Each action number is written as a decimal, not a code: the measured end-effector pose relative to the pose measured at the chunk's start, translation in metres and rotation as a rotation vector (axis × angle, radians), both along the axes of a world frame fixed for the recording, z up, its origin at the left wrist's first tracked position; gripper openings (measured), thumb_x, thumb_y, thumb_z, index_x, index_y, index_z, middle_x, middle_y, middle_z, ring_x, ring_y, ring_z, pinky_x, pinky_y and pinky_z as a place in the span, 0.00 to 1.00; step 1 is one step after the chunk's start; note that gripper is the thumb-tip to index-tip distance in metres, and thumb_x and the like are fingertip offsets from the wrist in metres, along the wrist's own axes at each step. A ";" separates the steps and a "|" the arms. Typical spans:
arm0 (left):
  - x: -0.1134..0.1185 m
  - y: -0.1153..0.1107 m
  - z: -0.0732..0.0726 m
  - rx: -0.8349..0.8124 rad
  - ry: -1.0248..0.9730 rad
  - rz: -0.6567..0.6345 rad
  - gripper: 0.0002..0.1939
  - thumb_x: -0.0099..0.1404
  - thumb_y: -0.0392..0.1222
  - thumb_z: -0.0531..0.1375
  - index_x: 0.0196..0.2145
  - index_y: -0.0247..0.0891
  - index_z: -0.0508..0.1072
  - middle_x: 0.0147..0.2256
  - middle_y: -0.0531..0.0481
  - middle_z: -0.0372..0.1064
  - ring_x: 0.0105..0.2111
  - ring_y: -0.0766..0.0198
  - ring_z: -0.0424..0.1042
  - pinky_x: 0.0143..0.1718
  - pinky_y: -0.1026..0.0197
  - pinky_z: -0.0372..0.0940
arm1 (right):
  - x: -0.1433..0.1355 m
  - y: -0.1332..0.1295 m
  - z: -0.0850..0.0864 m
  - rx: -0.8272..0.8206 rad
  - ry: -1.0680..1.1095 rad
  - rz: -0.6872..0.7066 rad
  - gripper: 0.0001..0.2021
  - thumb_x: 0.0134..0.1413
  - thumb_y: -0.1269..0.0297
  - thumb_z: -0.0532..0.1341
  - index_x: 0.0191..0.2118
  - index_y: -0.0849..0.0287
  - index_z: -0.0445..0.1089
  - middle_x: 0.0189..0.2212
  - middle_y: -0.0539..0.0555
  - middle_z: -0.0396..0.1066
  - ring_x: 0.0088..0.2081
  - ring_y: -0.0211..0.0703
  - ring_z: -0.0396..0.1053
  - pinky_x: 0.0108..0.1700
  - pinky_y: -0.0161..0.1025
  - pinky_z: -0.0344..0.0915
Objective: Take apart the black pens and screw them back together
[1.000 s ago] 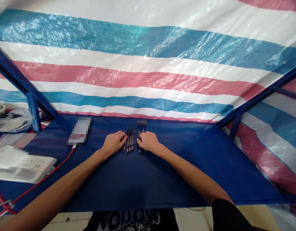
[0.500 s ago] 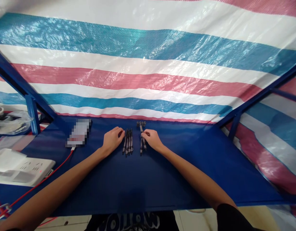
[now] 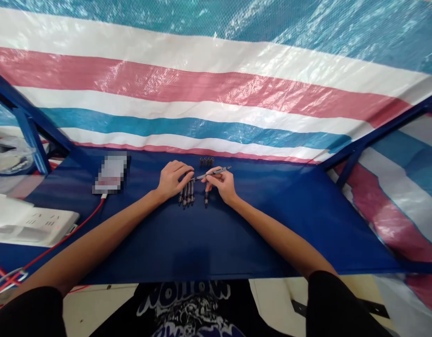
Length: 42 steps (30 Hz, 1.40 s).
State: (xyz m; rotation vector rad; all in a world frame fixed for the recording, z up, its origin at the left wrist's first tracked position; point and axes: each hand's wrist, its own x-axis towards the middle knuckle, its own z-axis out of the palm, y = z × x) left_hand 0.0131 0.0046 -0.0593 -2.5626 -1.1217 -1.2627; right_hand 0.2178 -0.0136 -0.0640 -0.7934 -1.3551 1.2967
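Note:
My right hand [image 3: 220, 183] is closed around a slim grey-and-clear pen [image 3: 219, 172]. The pen slants up to the right, its lower left end close to my left thumb. My left hand [image 3: 174, 179] rests on the blue table with thumb and fingers bent and slightly apart. It lies at the upper left of a row of several dark-tipped pens [image 3: 186, 195], which point toward me; whether it touches the held pen's end is unclear. Beneath my right hand another pen [image 3: 206, 199] lies partly hidden. Several small dark cylindrical pieces [image 3: 206, 162] stand in a row behind.
A phone [image 3: 111, 173] with a red cable [image 3: 85, 221] lies to the left. Further left is a white power strip [image 3: 50, 222]. Blue metal braces [image 3: 32, 140] flank the blue table [image 3: 272, 206], and a striped tarp [image 3: 202, 89] hangs behind it.
My right hand has lifted a pen from the right-hand group and turned it from upright in view to slanting. My left hand has shifted right, over the row's top end. The camera view has tilted down.

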 end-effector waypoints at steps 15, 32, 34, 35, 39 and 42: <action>-0.003 -0.007 0.005 0.042 -0.023 0.164 0.15 0.71 0.43 0.49 0.32 0.40 0.73 0.30 0.48 0.73 0.36 0.59 0.68 0.45 0.52 0.56 | -0.002 0.000 0.004 0.043 -0.062 -0.136 0.16 0.53 0.49 0.59 0.33 0.60 0.68 0.19 0.46 0.63 0.15 0.32 0.59 0.19 0.33 0.58; 0.004 -0.003 -0.006 0.067 0.195 0.015 0.14 0.72 0.45 0.50 0.40 0.39 0.73 0.34 0.47 0.75 0.31 0.65 0.70 0.35 0.59 0.57 | -0.005 -0.009 0.002 0.337 -0.467 -0.293 0.12 0.58 0.57 0.57 0.39 0.59 0.72 0.35 0.55 0.74 0.29 0.39 0.69 0.37 0.37 0.68; 0.004 -0.003 -0.006 0.067 0.152 0.016 0.13 0.71 0.45 0.51 0.41 0.39 0.73 0.35 0.47 0.75 0.32 0.64 0.71 0.36 0.59 0.59 | -0.005 -0.007 0.001 0.282 -0.434 -0.313 0.12 0.57 0.56 0.57 0.39 0.59 0.71 0.30 0.53 0.72 0.27 0.38 0.68 0.35 0.37 0.67; 0.004 -0.003 -0.006 0.056 0.129 0.029 0.13 0.71 0.45 0.52 0.41 0.39 0.74 0.35 0.47 0.75 0.32 0.64 0.71 0.35 0.60 0.59 | -0.005 -0.006 0.001 0.244 -0.413 -0.327 0.13 0.58 0.54 0.57 0.38 0.58 0.70 0.27 0.52 0.71 0.26 0.38 0.68 0.33 0.36 0.67; 0.003 -0.003 -0.006 -0.024 0.018 0.106 0.14 0.70 0.49 0.53 0.39 0.39 0.74 0.34 0.48 0.75 0.31 0.65 0.71 0.36 0.62 0.62 | -0.003 0.000 0.000 0.094 -0.312 -0.393 0.18 0.58 0.47 0.55 0.29 0.58 0.66 0.16 0.46 0.60 0.19 0.35 0.60 0.25 0.34 0.60; 0.002 -0.003 -0.004 -0.043 -0.074 0.105 0.14 0.70 0.50 0.54 0.39 0.38 0.74 0.33 0.48 0.73 0.31 0.66 0.70 0.36 0.64 0.64 | -0.002 0.004 -0.002 0.040 -0.239 -0.408 0.24 0.56 0.43 0.55 0.20 0.57 0.60 0.12 0.44 0.54 0.16 0.33 0.54 0.21 0.33 0.54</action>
